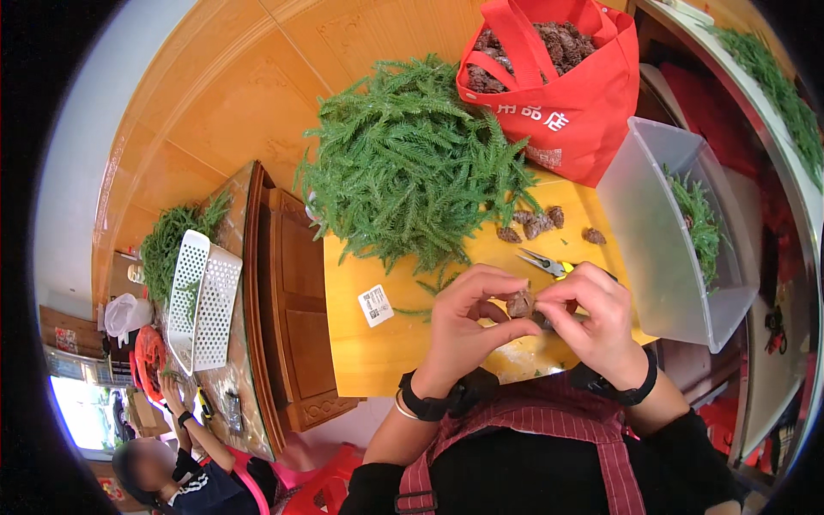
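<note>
A small brown pine cone is pinched in my left hand, between the thumb and forefinger. My right hand meets it from the other side, thumb and forefinger closed at the cone's edge; whether something thin is between those fingertips is too small to tell. Just beyond my hands lie long-nose pliers with yellow handles, partly hidden by my right hand. Several loose pine cones rest behind the pliers. A large heap of green artificial pine sprigs covers the far left of the yellow table.
A red bag full of pine cones stands at the back right. Beside it, a translucent plastic bin holds green sprigs. A white label lies on the table. At left, a co-worker reaches toward a red bag near a white perforated basket.
</note>
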### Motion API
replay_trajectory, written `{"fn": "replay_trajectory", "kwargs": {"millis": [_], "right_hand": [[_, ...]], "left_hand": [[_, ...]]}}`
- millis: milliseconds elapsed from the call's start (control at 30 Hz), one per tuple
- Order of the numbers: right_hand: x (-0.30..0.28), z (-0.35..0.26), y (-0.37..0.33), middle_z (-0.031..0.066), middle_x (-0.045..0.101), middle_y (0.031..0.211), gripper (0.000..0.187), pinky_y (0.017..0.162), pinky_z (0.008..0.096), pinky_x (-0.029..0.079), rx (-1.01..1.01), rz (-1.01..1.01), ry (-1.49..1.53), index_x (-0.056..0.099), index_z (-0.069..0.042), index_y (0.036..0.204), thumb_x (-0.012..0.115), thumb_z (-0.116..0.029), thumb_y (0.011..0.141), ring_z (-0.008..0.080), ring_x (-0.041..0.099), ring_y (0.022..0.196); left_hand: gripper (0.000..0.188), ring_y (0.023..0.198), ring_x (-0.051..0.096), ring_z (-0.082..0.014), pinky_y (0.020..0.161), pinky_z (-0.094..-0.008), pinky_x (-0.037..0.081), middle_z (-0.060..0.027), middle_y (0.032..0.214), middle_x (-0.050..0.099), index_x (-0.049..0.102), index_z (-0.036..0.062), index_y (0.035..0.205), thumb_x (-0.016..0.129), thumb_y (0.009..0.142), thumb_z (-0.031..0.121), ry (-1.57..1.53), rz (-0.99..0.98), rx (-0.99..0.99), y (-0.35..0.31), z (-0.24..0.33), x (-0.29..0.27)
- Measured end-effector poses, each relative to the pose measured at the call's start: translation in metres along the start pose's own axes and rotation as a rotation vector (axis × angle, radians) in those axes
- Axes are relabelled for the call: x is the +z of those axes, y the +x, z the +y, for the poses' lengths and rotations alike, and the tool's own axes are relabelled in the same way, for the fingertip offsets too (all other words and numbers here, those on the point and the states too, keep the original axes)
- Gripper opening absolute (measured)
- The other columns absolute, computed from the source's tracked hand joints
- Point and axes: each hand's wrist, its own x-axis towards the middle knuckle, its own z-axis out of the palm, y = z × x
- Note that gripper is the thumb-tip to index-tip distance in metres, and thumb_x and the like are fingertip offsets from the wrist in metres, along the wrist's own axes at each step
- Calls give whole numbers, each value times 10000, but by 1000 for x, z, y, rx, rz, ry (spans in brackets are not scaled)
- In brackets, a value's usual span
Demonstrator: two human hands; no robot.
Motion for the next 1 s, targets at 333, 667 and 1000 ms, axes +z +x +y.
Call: {"fn": "replay_trajectory", "kwargs": {"millis": [333,667,1000], "right_hand": [[-4,1,0,69,555,689,97,510,248,423,-3,-4,107,614,-22,755,678,0,686,149,537,571],[-2,4,3,45,534,663,98,496,236,406,-6,11,101,618,-40,753,681,-6,687,134,522,554],[-9,7,11,46,561,701,105,520,247,423,-24,-52,41,653,-51,779,693,-23,686,143,540,589]], "left_hand": [[233,888,595,-192,600,-241,518,-131,1022,568,554,11,1017,598,855,173,-374,-21,-141,-6,-4,-5],[262,863,612,-223,591,-248,493,-140,1005,585,547,17,1015,521,902,252,-463,-50,-189,-5,-5,-6],[254,804,620,-221,528,-227,438,-145,957,598,552,3,992,511,908,238,-433,-90,-178,-1,-5,-11]]}}
